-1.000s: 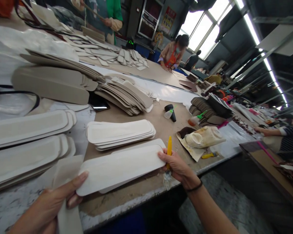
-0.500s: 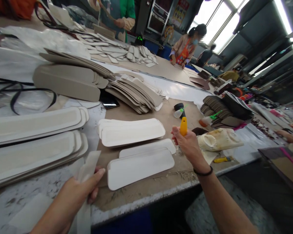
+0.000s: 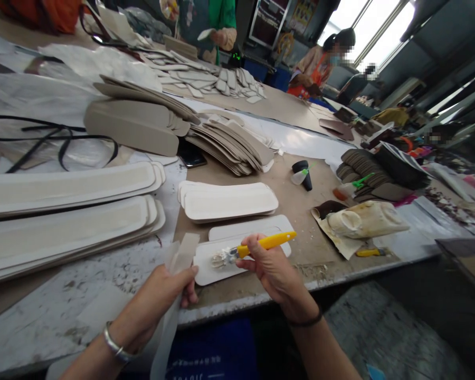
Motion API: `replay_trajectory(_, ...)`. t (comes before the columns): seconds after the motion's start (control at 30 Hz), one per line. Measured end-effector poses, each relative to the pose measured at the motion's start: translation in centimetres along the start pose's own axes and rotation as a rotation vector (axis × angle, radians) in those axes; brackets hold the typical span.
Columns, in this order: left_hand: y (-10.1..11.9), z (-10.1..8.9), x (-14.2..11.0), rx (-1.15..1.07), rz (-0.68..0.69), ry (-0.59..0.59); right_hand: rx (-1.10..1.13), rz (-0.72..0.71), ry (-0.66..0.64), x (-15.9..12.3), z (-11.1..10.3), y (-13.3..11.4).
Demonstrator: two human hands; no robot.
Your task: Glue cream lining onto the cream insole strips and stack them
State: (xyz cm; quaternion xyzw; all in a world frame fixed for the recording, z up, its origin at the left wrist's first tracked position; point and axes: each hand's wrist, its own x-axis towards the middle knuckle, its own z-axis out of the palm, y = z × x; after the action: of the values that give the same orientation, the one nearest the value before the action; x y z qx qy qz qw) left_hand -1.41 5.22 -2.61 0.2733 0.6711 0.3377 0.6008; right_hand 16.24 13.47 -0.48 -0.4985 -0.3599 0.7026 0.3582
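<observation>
My right hand (image 3: 275,274) is closed round a brush (image 3: 268,242) with a yellow handle. Its bristle end, coated in white paste, rests on or just over a long white panel (image 3: 208,277) with rounded ends. A translucent whitish strip (image 3: 189,248) runs through my closed left hand (image 3: 162,290) and hangs past the table edge. The left thumb tip lies at the panel's left end, apparently touching it. Behind the panel another white piece (image 3: 257,224) shows in part. Beyond that lies a small stack of white panels (image 3: 231,201).
Stacks of long cream panels (image 3: 63,227) fill the left. Grey-brown pieces (image 3: 233,145) are fanned out behind. On the right are a paste-stained container (image 3: 372,219), a second yellow-handled tool (image 3: 370,253) and small bottles (image 3: 300,176). Co-workers (image 3: 320,68) stand across the table.
My right hand has moved left and down from beside the panels, bringing the brush's bristle end over the front white panel. The left hand still holds the strip, closer to the panel. The view has shifted.
</observation>
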Motion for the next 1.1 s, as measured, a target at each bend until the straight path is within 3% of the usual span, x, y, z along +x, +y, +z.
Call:
replay_trajectory(0.13, -0.7, -0.2, 0.0, -0.011, 0.024, -0.037, 0.011, 0.066, -0.077, -1.1, 0.7, 0.9)
replay_trajectory(0.2, -0.9, -0.2, 0.1, -0.013, 0.035, -0.047, -0.039, 0.037, -0.046, -1.3, 0.9, 1.8)
replay_trajectory(0.3, -1.0, -0.3, 0.1, 0.000, 0.047, -0.054, -0.261, -0.118, 0.086, -1.0, 0.3, 2.7)
replay_trajectory(0.5, -1.4, -0.2, 0.0, 0.030, 0.067, -0.018, -0.727, -0.388, 0.289, -0.3, -4.2, 1.7)
replay_trajectory(0.63, -1.6, 0.1, -0.2, 0.054, 0.081, 0.045, -0.935, -0.548, 0.402, 0.0, -7.2, 0.4)
replay_trajectory(0.77, -2.4, 0.2, 0.2, 0.121, 0.095, 0.058, -1.068, -0.706, 0.472, -0.2, -8.9, -1.0)
replay_trajectory(0.93, -3.2, 0.0, 0.9, 0.172, 0.132, 0.069, -1.190, -0.871, 0.393, -0.8, -9.0, -0.5)
replay_trajectory(1.1, -3.1, -0.6, 1.6, 0.216, 0.101, -0.054, -1.112, -0.836, 0.203, -2.0, -5.6, 2.3)
